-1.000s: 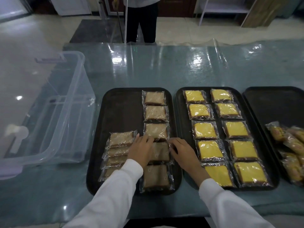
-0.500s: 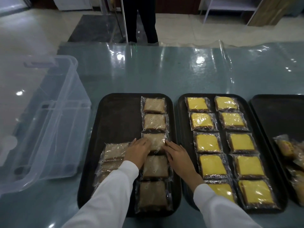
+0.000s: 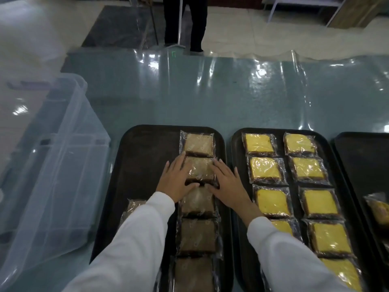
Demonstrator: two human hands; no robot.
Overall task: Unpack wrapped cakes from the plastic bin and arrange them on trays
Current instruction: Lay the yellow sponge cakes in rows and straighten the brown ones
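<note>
A column of wrapped brown cakes runs down the right side of the left black tray [image 3: 143, 157]. My left hand [image 3: 175, 181] and my right hand [image 3: 226, 181] lie flat with straight fingers on either side of the second brown cake [image 3: 200, 170], touching its wrapper. The top brown cake [image 3: 199, 145] lies just beyond my fingertips. A small pile of brown cakes [image 3: 134, 204] shows at the tray's left, mostly hidden by my left sleeve. The clear plastic bin [image 3: 52, 165] stands at the left and looks empty.
The middle tray [image 3: 237, 186] holds two columns of wrapped yellow cakes [image 3: 265, 170]. A third black tray [image 3: 362, 161] at the right edge carries a heap of wrapped cakes [image 3: 379, 207]. A person's legs [image 3: 185, 22] stand beyond the table's far edge.
Both hands have moved up the brown column, from the fourth cake over the third to the second one. The camera has tilted down and closer to the trays.
</note>
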